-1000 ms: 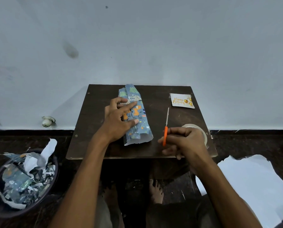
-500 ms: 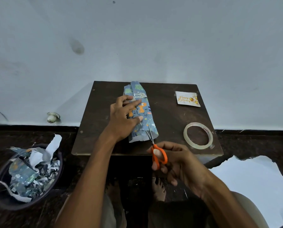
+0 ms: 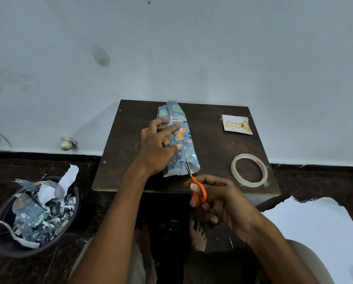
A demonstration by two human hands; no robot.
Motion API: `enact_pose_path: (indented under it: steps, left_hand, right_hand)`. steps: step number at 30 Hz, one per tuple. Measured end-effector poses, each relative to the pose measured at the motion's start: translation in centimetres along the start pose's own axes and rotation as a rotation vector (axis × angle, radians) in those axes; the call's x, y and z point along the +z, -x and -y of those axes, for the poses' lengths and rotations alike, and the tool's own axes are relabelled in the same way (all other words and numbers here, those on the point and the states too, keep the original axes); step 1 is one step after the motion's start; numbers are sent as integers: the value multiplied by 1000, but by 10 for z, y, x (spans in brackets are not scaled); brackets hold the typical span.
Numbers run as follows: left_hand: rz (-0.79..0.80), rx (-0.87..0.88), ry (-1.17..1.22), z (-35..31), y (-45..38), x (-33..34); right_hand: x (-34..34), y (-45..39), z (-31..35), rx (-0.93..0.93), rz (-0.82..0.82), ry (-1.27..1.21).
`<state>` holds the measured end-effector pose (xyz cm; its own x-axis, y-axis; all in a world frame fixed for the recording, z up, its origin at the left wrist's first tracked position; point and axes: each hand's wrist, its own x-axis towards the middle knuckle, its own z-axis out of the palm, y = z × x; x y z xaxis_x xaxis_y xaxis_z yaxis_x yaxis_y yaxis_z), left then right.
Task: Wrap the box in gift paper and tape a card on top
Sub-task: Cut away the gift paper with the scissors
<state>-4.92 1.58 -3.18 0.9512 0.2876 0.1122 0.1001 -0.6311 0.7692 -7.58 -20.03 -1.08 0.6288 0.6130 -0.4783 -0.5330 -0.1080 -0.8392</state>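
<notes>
**Two hands on a half-wrapped box: one pressing, one cutting**

Two bare hands work at a dark, matte brown surface (image 3: pixel 212 152) set against a pale wall. The wrapped box (image 3: pixel 181 140), long and narrow, lies on that surface left of its middle, sheathed in glossy blue gift paper (image 3: pixel 189 158) printed with orange dinosaurs and green leaves. A strip with black-and-white lettering crosses its far end, too small to read.

The left hand (image 3: pixel 157 146) lies flat on the box's left side, its fingers (image 3: pixel 171 129) straight and slightly spread, pressing the paper down. The right hand (image 3: pixel 218 199), just off the near edge of the surface, grips the orange plastic loops of the scissors (image 3: pixel 194 185); its fingers are curled round the handles. The thin metal blades, parted a little, point away from the person and reach into the loose near end of the paper, where the white underside shows.

Right of the box, at the far side of the surface, lies a small white card (image 3: pixel 236 125) with gold script reading "Happy Birthday" and gold balloons. Nearer, also right of the box, a clear tape roll (image 3: pixel 249 170) lies flat; its inner core carries red print I cannot read.

Left of the surface, on the floor, a dark round bin (image 3: pixel 5 242) holds crumpled paper scraps (image 3: pixel 40 210). A white sheet (image 3: pixel 319 228) lies on the floor to the right.
</notes>
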Motion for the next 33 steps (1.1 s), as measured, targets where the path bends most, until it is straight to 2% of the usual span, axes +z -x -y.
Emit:
enact_pose_path:
  steps: [27,30,33]
  left_hand:
    - [29,-37,41,-3,2,-1]
    - [-58,-32,73,-5,4,2]
    - [-222,-22,145,-4,7,6]
  right_hand:
    - [17,-18,-3,-28,-45,-133]
    - [18,-18,-2,-30,-62,-136]
    - [20,-18,-2,-37,-69,-135]
